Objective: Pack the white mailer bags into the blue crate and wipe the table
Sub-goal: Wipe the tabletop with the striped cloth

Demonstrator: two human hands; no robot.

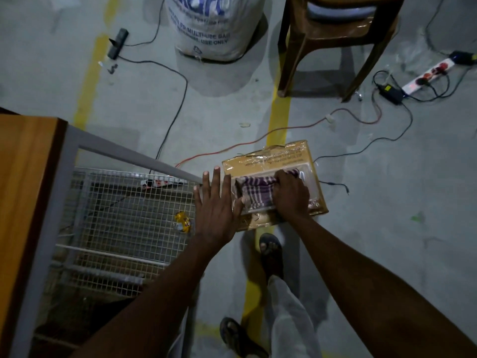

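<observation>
Atop the taped cardboard box [274, 159], right of the table [25, 164] corner: right hand [291, 196] fingers clamped on purple checked cloth [258, 184]; left hand [216, 209] flat, fingers straight and spread, at the box's left edge.

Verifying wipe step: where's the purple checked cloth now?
Head view, right of centre: the purple-and-white checked cloth lies on the brown taped cardboard package, gripped by the right hand, beside the open left hand.
</observation>
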